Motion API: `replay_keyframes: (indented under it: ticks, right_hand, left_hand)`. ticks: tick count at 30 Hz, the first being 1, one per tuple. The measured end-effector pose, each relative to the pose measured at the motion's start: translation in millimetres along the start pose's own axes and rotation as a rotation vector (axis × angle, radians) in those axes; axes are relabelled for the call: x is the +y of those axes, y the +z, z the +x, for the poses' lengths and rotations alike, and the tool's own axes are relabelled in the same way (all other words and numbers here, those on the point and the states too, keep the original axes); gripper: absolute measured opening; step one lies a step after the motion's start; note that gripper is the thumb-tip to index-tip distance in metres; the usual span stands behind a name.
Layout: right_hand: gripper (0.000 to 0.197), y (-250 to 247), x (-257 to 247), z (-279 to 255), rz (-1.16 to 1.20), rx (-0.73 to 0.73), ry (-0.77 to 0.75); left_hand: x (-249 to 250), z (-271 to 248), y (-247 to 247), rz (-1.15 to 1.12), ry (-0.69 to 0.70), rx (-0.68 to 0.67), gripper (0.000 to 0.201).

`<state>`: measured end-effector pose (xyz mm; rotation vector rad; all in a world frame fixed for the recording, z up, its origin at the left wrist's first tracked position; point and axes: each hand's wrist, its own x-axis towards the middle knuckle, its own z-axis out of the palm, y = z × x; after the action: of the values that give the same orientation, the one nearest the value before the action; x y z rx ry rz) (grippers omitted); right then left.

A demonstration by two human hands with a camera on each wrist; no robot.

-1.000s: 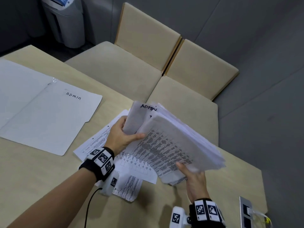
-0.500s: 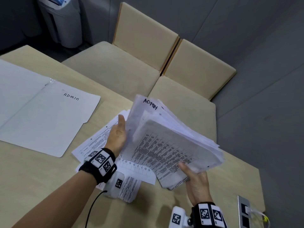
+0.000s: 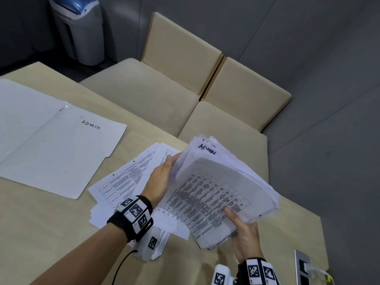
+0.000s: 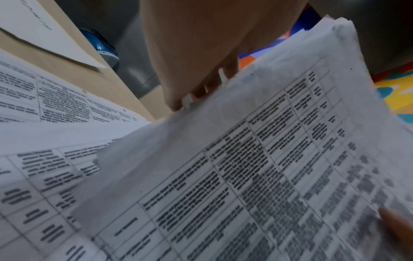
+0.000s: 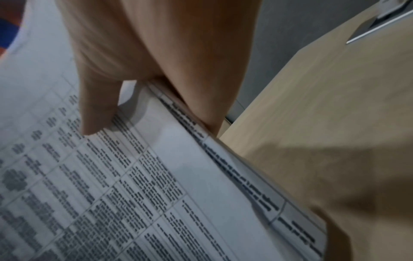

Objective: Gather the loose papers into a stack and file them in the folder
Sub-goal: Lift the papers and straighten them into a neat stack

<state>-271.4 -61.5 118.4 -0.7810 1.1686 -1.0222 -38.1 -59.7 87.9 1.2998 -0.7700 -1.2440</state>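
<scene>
A thick stack of printed papers (image 3: 216,192), its back sheet marked ADMIN, is held tilted above the table. My right hand (image 3: 244,237) grips its near corner, thumb (image 5: 96,114) on top and fingers underneath. My left hand (image 3: 162,179) lies flat with straight fingers against the stack's left edge (image 4: 245,167); its fingertips are hidden behind the sheets. Several loose papers (image 3: 123,182) remain spread on the table beneath my left wrist. The open white folder (image 3: 51,145), labelled ADMIN, lies flat at the left.
The beige table (image 3: 41,233) ends close behind the stack. Two beige chairs (image 3: 144,95) stand beyond its far edge. A grey and blue bin (image 3: 78,27) is at the back left. A metal socket panel (image 3: 302,268) sits in the table at the right.
My left hand let go of its thumb grip on the stack and now lies flat against the left edge. The stack has tilted up slightly; my right hand keeps its hold.
</scene>
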Motion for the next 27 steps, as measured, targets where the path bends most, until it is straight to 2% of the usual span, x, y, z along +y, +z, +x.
replay_keyframes:
  ticks: [2, 4, 7, 10, 13, 15, 18, 20, 22, 25, 26, 27]
  right_hand:
    - [0.034, 1.5, 4.2, 2.6, -0.059, 0.037, -0.006]
    - [0.028, 5.0, 4.1, 3.8, -0.087, 0.06, 0.003]
    - [0.024, 7.0, -8.3, 1.9, -0.109, 0.042, -0.023]
    - [0.031, 8.8, -22.1, 3.2, -0.109, 0.033, -0.042]
    - [0.028, 20.4, -23.4, 16.3, -0.102, -0.001, 0.016]
    - [0.021, 30.9, -10.3, 31.1, -0.144, 0.012, 0.094]
    - [0.022, 40.3, 22.5, 53.9, -0.297, 0.08, 0.216]
    - [0.028, 35.8, 45.5, 68.7, -0.418, 0.136, 0.278]
    - [0.038, 30.8, 61.9, 81.5, -0.488, 0.156, 0.33]
    - [0.042, 30.8, 71.4, 92.0, -0.458, 0.161, 0.4]
    - [0.049, 34.4, 72.7, 92.2, -0.46, 0.179, 0.428]
    - [0.064, 35.2, 76.6, 92.5, -0.473, 0.182, 0.463]
  left_hand:
    - [-1.8, -3.6, 9.5, 0.05, -0.061, -0.181, 0.081]
    - [-2.1, -9.7, 20.6, 0.172, -0.041, -0.261, 0.097]
    - [3.0, -12.4, 19.5, 0.258, 0.044, -0.131, 0.08]
    - [13.0, -11.8, 2.8, 0.321, 0.098, -0.025, 0.046]
    - [20.2, -8.9, -18.3, 0.369, 0.067, 0.029, 0.031]
    - [12.7, 1.9, -37.9, 0.489, -0.017, 0.113, 0.038]
    - [-13.3, 26.4, -80.8, 0.851, -0.179, 0.228, 0.068]
    - [-29.5, 33.8, -105.4, 1.074, -0.255, 0.224, 0.081]
    - [-41.9, 32.6, -118.3, 1.229, -0.249, 0.181, 0.077]
    - [-55.9, 24.5, -117.9, 1.309, -0.224, 0.131, 0.073]
    - [-59.7, 21.1, -115.1, 1.281, -0.233, 0.12, 0.075]
    - [-62.8, 17.4, -111.1, 1.24, -0.25, 0.118, 0.079]
